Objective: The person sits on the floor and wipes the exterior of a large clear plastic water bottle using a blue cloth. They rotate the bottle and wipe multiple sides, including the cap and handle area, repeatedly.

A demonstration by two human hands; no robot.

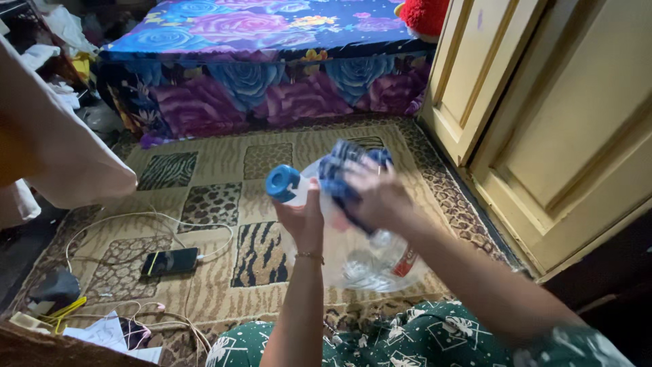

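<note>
With our left hand point(303, 221) gripping the bottle point(353, 255) near its blue cap point(282, 183) and our right hand point(379, 197) clutching a blue cloth point(339, 178), hard rubbing could twist the bottle loose.

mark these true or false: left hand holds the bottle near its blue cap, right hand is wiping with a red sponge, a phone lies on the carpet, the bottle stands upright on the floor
1. The left hand holds the clear plastic bottle near its blue cap: true.
2. The right hand presses a red sponge on it: false, it is a blue cloth.
3. A phone lies on the carpet with a cable attached: true.
4. The bottle stands upright on the floor: false, it is held tilted in the air.
</note>
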